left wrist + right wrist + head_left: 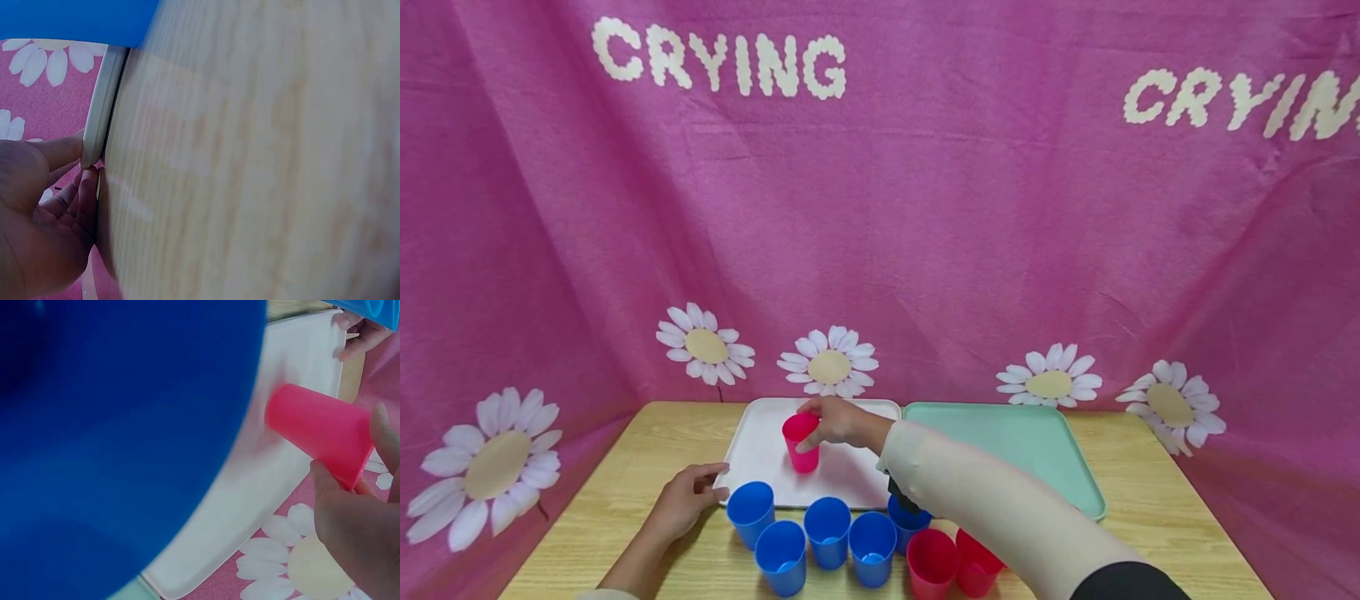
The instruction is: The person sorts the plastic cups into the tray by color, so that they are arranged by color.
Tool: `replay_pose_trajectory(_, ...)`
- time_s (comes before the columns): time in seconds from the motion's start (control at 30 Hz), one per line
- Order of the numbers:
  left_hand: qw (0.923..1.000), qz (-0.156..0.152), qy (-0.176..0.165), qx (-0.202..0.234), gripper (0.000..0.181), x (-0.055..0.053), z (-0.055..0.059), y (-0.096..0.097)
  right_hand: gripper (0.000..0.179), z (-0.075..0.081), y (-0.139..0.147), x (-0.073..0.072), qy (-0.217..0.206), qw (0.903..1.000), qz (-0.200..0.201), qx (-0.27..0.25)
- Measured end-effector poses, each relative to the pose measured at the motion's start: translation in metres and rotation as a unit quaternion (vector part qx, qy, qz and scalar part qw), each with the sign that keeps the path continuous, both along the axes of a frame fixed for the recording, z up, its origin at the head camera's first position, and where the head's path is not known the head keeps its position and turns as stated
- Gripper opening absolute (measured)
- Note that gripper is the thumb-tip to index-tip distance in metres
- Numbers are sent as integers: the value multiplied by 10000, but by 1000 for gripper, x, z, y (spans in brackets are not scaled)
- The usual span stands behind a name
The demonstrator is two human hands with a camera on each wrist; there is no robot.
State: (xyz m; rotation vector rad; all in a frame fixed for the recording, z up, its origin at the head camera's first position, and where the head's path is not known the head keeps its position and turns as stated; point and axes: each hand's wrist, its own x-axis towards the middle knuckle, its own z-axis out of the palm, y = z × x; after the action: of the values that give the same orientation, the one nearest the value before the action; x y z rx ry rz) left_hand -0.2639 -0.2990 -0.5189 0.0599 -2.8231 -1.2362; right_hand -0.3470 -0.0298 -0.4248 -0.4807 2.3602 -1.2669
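My right hand [842, 423] grips a pinkish-red plastic cup [801, 450] near its rim, thumb on one side and fingers on the other. The cup is upright over the left half of the white tray [760, 433]; in the right wrist view its base [281, 409] is close to the tray surface. At the tray's front left corner, my left hand [681, 500] pinches the edge between thumb and fingers. The left wrist view shows the tray edge [103, 106] between the digits. Just right of this hand stands a blue cup [750, 510].
Several more blue cups [828, 533] stand in front of the white tray. Two red cups [932, 560] stand at front right, one partly hidden by my right sleeve [992, 492]. A mint green tray [1000, 429] lies beside the white one on the wooden table [1150, 500]. Behind hangs a pink daisy-print cloth [925, 250].
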Motion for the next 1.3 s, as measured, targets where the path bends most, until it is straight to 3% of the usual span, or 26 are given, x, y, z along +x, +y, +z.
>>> replay_pose_trajectory(0.8,10000,-9,40,-30,39,-1,1,0,61,0,8,-5,-234,9992,122,-314)
replay_pose_trajectory(1.3,10000,6,9,-16,40,1,1,1,65,4,34,-5,-425,9964,177,-712)
